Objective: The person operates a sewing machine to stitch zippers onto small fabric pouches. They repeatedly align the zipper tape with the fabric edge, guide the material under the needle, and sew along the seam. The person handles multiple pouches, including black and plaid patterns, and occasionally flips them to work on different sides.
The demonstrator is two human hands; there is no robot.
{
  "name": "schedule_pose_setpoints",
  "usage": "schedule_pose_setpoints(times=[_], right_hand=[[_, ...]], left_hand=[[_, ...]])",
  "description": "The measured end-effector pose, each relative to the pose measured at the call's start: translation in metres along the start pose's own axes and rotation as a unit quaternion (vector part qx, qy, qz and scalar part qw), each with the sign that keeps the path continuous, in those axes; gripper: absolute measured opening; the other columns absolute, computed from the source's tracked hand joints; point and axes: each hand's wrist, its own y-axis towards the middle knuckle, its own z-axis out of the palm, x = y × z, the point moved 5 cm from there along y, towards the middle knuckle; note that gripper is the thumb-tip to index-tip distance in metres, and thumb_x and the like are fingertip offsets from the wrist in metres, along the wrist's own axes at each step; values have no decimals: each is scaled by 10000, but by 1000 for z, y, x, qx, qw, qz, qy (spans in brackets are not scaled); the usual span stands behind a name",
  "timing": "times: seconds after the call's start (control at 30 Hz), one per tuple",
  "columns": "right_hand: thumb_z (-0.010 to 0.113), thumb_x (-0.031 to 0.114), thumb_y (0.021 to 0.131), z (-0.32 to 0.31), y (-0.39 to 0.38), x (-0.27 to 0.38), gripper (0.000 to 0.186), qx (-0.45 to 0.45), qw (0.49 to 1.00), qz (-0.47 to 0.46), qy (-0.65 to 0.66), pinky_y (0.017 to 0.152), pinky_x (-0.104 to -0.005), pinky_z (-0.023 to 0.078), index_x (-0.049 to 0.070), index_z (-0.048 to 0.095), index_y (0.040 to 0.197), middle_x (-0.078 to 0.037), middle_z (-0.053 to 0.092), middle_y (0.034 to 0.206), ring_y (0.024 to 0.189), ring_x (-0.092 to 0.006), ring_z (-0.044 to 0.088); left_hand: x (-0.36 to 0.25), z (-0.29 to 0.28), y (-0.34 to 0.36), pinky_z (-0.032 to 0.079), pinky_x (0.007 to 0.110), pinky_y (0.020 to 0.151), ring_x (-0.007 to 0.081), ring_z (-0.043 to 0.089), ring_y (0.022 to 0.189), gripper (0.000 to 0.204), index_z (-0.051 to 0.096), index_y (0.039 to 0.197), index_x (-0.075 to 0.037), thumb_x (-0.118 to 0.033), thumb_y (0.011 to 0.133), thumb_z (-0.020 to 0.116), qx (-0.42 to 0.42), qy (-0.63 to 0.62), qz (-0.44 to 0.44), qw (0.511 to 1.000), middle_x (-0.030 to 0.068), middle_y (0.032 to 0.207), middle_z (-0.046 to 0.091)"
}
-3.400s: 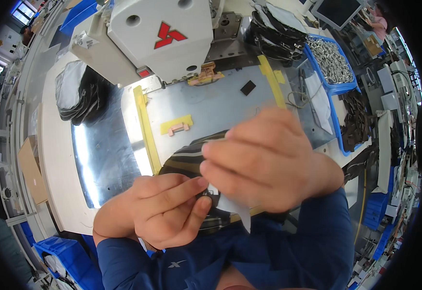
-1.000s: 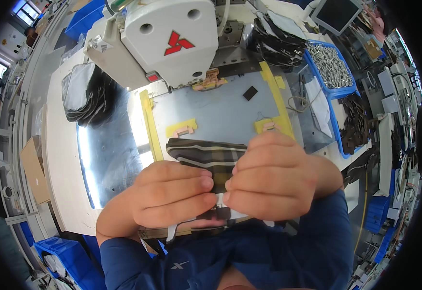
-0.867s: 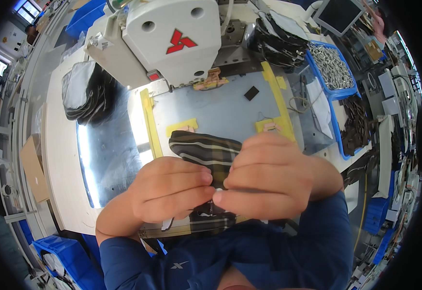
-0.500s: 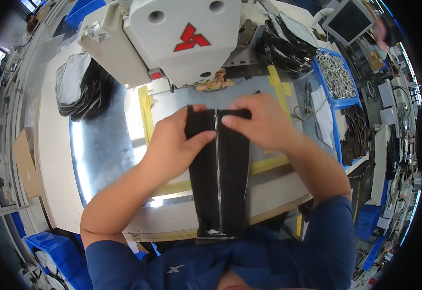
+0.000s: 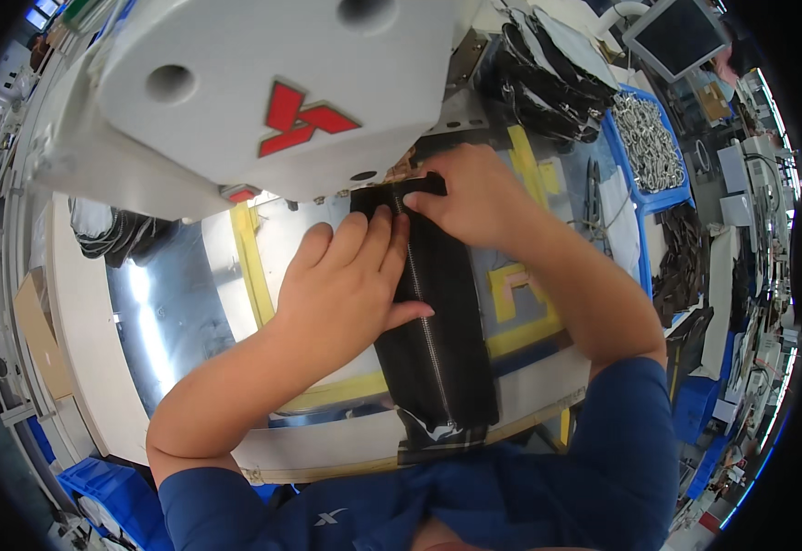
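Across the front of the worktable, just before the white machine head (image 5: 226, 119) with its red emblem, your long black fabric panel (image 5: 456, 312) lies lengthwise. Its far end is near the machine, and its near end reaches the table's near edge, close to your dark blue shirt (image 5: 474, 500). A silver-toothed metal zipper (image 5: 434, 358) runs down the panel's middle, slanting slightly.

Your left hand (image 5: 346, 280) rests palm down and opened out, its fingertips on the panel's left half just beside the zipper. Its thumb stretches across, so the tip lies on the teeth. Most of the panel's width shows to the right of this hand, and its lower length extends toward you beyond the thumb.

Your right hand (image 5: 470, 197) grips the far right corner, thumb on top; the undersides of its fingers are hidden. From there the panel runs back toward you, left of your right forearm.

Under the panel are flat plates edged with yellow tape (image 5: 250, 266). To the right, a blue plastic bin (image 5: 665, 196) holds silver metal pieces (image 5: 646, 142), and beside it lie dark brown strips (image 5: 679, 257).
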Motion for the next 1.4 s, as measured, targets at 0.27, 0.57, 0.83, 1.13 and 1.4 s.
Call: schedule_pose_setpoints(times=[0.27, 0.57, 0.83, 1.13, 1.4], right_hand=[[773, 263, 912, -12, -44, 22, 407, -100, 956, -243, -131, 1025, -466, 512, -7, 630, 1179, -191, 656, 1248, 1160, -384, 643], [737, 283, 944, 17, -49, 20, 430, -43, 956, -275, -89, 1094, -439, 507, -53, 639, 1193, -261, 636, 1382, 1223, -382, 645], [753, 277, 928, 13, -46, 22, 447, -25, 960, -269, -80, 1085, -437, 516, -59, 637, 1198, -260, 640, 1383, 1228, -379, 644], [738, 278, 939, 16, -48, 20, 444, -21, 963, -259, -72, 1078, -416, 529, -60, 634, 1207, -262, 637, 1395, 1248, -370, 640], [723, 267, 952, 16, -48, 21, 428, -15, 965, -249, -80, 1095, -407, 514, -57, 634, 1216, -254, 633, 1394, 1251, -358, 633]], left_hand=[[7, 10, 6, 445, 517, 1183, 470, 542, 1369, 1014, 552, 1419, 140, -641, 813, 780, 46, -91, 24, 995, 326, 1497, 530], [11, 9, 11, 457, 518, 1167, 487, 531, 1377, 942, 588, 1349, 132, -540, 758, 881, 30, -141, 30, 989, 346, 1504, 504], [14, 10, 13, 456, 533, 1158, 492, 551, 1344, 937, 597, 1326, 113, -544, 729, 898, 31, -161, 25, 986, 344, 1482, 522], [13, 8, 13, 455, 533, 1154, 492, 553, 1337, 939, 605, 1321, 121, -555, 732, 887, 31, -152, 28, 988, 342, 1474, 529], [13, 10, 14, 459, 536, 1147, 493, 559, 1328, 939, 609, 1335, 120, -553, 740, 884, 33, -150, 28, 988, 345, 1474, 530]])
